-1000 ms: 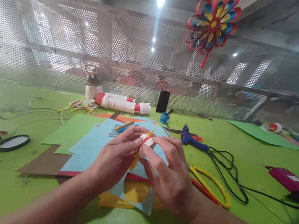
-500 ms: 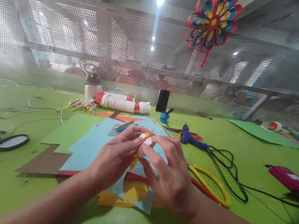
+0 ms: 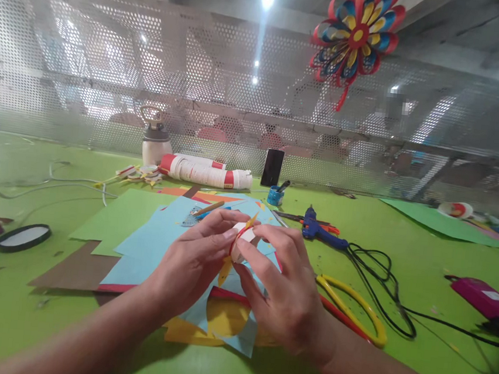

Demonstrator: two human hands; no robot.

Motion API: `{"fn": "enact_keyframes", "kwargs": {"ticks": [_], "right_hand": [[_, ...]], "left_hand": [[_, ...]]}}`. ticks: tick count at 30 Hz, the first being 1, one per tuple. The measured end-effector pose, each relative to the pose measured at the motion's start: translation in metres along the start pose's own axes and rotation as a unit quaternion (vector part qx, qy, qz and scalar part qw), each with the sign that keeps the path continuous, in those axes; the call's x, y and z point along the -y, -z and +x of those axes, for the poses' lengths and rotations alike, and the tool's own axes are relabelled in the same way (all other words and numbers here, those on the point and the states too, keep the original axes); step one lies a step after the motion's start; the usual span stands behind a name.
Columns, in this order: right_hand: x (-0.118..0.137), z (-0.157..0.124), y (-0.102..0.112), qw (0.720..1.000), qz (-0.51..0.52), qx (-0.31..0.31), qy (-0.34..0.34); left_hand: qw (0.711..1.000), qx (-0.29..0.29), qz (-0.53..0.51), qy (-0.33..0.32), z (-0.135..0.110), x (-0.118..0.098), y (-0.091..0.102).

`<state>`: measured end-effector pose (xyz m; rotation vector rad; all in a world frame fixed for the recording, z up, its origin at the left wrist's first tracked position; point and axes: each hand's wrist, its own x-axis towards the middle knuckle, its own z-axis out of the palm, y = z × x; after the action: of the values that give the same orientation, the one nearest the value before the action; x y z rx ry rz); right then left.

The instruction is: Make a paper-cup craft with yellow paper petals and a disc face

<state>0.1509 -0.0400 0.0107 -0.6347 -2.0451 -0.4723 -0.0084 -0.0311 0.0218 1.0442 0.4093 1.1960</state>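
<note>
Between my two hands, above the paper pile, is a small white paper craft piece (image 3: 240,251) with a red band around it. Yellow paper points (image 3: 224,271) stick out below it and above it. My left hand (image 3: 191,264) grips its left side, thumb on top and fingers behind. My right hand (image 3: 290,291) pinches the right side with bent fingers, the thumb underneath. Fingers partly hide the piece. Beneath lie light blue paper sheets (image 3: 156,234) and a yellow paper scrap (image 3: 228,319).
Right of my hands lie yellow-and-red-handled scissors (image 3: 355,306), a blue glue gun (image 3: 322,234) with black cord and a magenta tool (image 3: 483,298). At the back are a blue pot (image 3: 275,196), a phone (image 3: 272,168), a white-red cup roll (image 3: 206,174) and a spray bottle (image 3: 156,146).
The paper craft piece has turned slightly in my fingers, so the yellow point on top looks narrower. Both hands keep nearly the same place and hold.
</note>
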Motion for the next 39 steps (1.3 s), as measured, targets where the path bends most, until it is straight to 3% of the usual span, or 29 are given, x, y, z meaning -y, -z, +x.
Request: {"fn": "enact_keyframes", "kwargs": {"ticks": [39], "right_hand": [[0.0032,0.0028,0.001,1.0,-0.003,0.026,-0.014]], "left_hand": [[0.999,-0.04,0.001,0.037,0.002,-0.0003,-0.001]]}}
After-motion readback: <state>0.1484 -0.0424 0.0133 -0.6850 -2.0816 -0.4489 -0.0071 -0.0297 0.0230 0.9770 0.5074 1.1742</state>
